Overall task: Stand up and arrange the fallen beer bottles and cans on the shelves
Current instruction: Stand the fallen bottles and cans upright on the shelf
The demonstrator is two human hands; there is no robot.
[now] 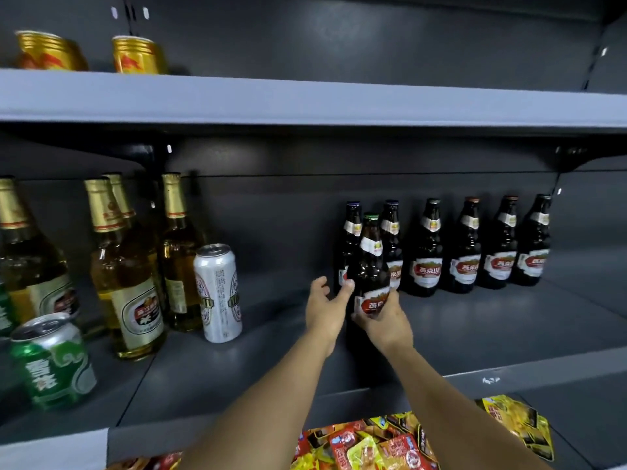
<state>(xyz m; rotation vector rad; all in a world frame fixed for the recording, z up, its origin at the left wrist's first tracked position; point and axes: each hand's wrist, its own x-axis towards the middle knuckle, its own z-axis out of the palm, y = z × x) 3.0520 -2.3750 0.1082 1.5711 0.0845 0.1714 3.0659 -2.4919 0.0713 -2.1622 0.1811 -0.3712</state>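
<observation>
Gripping the dark brown glass beer bottle with red label [370, 266] low down, right hand [381, 317] had fingers curled round it; bottle stood upright on the grey metal middle shelf [475, 330], front of the row. Left hand [327, 305] was spread open, thumb touching the bottle's side.

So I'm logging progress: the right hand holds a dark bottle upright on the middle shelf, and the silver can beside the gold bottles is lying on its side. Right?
Not quite. The head view shows the silver can standing upright, not lying down. The rest holds: the right hand holds a dark bottle upright on the middle shelf.
</observation>
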